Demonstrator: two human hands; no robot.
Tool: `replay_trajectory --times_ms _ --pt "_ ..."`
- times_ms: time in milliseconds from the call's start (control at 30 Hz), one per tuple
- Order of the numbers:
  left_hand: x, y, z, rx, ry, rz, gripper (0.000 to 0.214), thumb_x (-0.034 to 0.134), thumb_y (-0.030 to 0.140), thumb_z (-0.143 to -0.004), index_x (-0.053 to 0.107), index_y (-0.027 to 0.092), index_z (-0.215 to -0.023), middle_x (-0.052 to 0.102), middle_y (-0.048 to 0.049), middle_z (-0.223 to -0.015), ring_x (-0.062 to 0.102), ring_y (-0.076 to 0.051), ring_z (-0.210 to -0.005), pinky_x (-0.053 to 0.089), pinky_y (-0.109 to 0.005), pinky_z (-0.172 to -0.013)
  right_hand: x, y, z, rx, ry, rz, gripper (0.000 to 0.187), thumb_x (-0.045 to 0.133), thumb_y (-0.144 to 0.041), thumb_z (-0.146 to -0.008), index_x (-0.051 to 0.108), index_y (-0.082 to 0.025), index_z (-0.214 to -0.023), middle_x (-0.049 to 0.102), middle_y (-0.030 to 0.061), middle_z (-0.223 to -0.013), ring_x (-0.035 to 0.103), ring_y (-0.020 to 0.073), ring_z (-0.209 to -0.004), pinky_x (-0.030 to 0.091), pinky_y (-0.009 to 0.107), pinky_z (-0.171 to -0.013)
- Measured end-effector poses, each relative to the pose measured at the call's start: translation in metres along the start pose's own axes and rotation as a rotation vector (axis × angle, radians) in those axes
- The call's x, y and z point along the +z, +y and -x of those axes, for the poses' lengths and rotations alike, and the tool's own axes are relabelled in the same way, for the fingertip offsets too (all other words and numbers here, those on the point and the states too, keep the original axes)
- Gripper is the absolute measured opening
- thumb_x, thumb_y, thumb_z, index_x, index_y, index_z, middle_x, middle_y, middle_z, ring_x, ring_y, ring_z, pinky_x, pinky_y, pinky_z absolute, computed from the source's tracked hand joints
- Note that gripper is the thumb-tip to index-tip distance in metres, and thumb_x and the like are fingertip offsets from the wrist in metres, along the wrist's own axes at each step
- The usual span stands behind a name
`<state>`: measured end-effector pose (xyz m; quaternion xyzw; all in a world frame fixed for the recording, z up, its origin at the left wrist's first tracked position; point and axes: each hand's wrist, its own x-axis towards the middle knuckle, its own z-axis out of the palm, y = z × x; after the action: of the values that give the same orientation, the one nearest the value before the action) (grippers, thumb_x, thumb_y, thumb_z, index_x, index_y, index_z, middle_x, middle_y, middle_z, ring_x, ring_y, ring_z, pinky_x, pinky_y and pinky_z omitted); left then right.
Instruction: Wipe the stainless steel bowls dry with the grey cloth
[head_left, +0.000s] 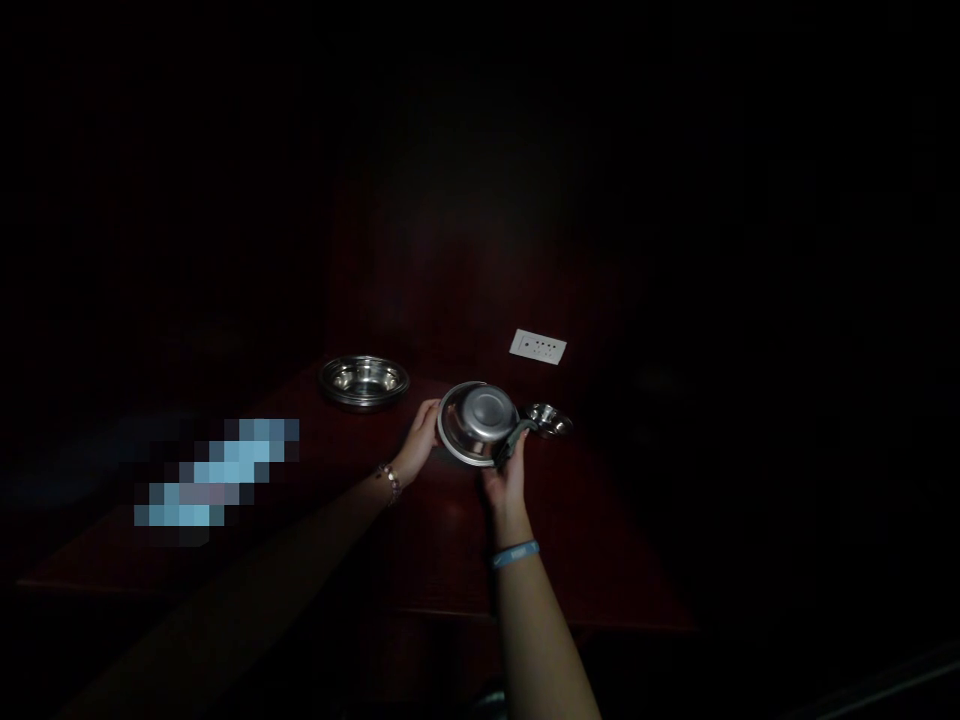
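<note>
A shiny steel bowl [480, 420] is held up over the dark red table, tilted so that its underside faces me. My left hand [421, 440] grips its rim from the left, the fingers partly hidden behind it. At the lower right of the bowl, my right hand [510, 472] is closed around a dark greenish cloth [517, 436], which presses against the bowl's side. Behind that hand, a smaller steel bowl [556, 420] sits on the table. Farther left stands a wide steel dish [364, 402], perhaps several nested together.
The dark red table [450, 560] has its near edge toward me. A white socket plate [538, 347] is on the dark wall behind. On the table's left lies a pixelated light-blue patch [217, 475] that I cannot identify. Surroundings are too dark to make out.
</note>
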<state>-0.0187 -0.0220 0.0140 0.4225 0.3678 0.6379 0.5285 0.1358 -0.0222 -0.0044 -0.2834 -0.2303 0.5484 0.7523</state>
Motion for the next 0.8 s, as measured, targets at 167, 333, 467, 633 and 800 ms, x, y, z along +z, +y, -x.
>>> replay_trajectory --times_ms 167,333,467,633,800 --pt "0.004 -0.001 0.006 -0.100 -0.069 0.105 0.032 0.060 0.045 -0.090 0.063 0.017 -0.104 0.072 -0.0096 -0.095 0.068 -0.019 -0.081 0.055 -0.028 -0.066 0.005 0.001 0.005 -0.004 -0.092 -0.054 0.034 0.062 -0.048 -0.090 0.070 -0.023 -0.112 0.076 0.0022 -0.115 0.071 0.0143 -0.110 0.057 0.033 -0.099" --pt "0.005 -0.003 0.003 -0.081 -0.024 0.115 0.035 0.063 0.050 -0.086 0.065 0.017 -0.099 0.074 -0.0106 -0.094 0.069 -0.022 -0.085 0.057 -0.033 -0.072 0.012 -0.002 0.012 0.053 -0.115 -0.053 0.030 0.059 -0.047 -0.092 0.072 -0.025 -0.109 0.078 0.0010 -0.111 0.070 0.0150 -0.114 0.056 0.033 -0.101" --pt "0.002 -0.002 -0.001 -0.034 -0.032 0.044 0.040 0.065 0.054 -0.083 0.067 0.016 -0.096 0.074 -0.0089 -0.088 0.068 -0.023 -0.082 0.055 -0.034 -0.073 0.013 -0.005 0.013 0.099 -0.056 -0.084 0.029 0.057 -0.045 -0.093 0.072 -0.024 -0.108 0.076 0.0010 -0.116 0.069 0.0139 -0.115 0.055 0.031 -0.102" --pt "-0.001 0.002 -0.005 0.079 0.022 -0.046 0.033 0.059 0.048 -0.086 0.069 0.017 -0.082 0.074 -0.0078 -0.082 0.068 -0.024 -0.087 0.052 -0.036 -0.085 0.014 -0.006 0.014 0.105 0.035 -0.132 0.025 0.061 -0.041 -0.091 0.073 -0.022 -0.102 0.077 0.0022 -0.113 0.067 0.0153 -0.119 0.052 0.034 -0.107" --pt "-0.001 0.008 -0.005 0.064 0.034 -0.079 0.030 0.053 0.039 -0.090 0.070 0.016 -0.081 0.075 -0.0098 -0.085 0.069 -0.025 -0.090 0.052 -0.039 -0.091 0.013 -0.005 0.012 0.159 0.005 -0.145 0.024 0.061 -0.041 -0.090 0.074 -0.022 -0.098 0.079 0.0024 -0.106 0.068 0.0167 -0.117 0.050 0.036 -0.111"
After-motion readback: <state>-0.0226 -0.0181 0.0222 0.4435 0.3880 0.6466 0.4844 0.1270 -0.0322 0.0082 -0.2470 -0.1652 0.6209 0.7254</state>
